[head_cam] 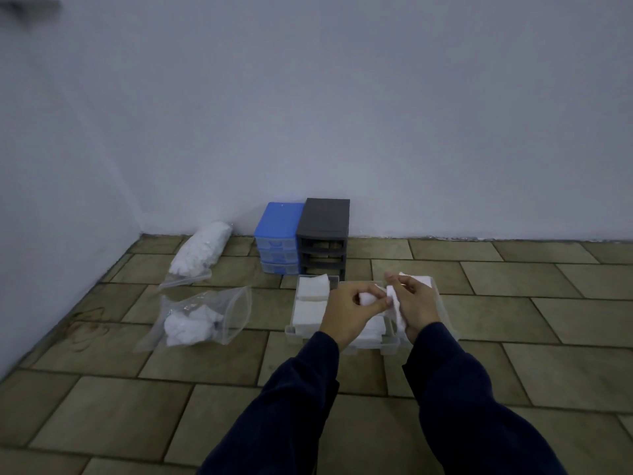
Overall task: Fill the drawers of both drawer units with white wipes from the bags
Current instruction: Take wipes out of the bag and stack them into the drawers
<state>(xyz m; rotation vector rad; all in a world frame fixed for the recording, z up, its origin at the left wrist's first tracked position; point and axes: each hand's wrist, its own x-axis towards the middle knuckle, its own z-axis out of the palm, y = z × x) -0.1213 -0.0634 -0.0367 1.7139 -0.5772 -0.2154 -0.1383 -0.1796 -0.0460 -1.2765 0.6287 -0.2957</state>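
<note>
My left hand (346, 311) and my right hand (416, 303) both pinch a white wipe (394, 305) just above clear drawers lying on the tiled floor. The left drawer (295, 313) holds flat white wipes; the middle and right drawers (442, 303) are mostly hidden behind my hands. A blue drawer unit (279, 238) stands against the wall with its drawers in. Beside it, a dark grey drawer unit (323, 233) shows empty slots. An open clear bag (202, 317) with a few wipes lies to the left, and a full bag (202, 250) rests behind it.
The wall runs close behind the drawer units, and a second wall meets it at the left corner. Brown floor tiles (513, 354) spread to the right and in front of me.
</note>
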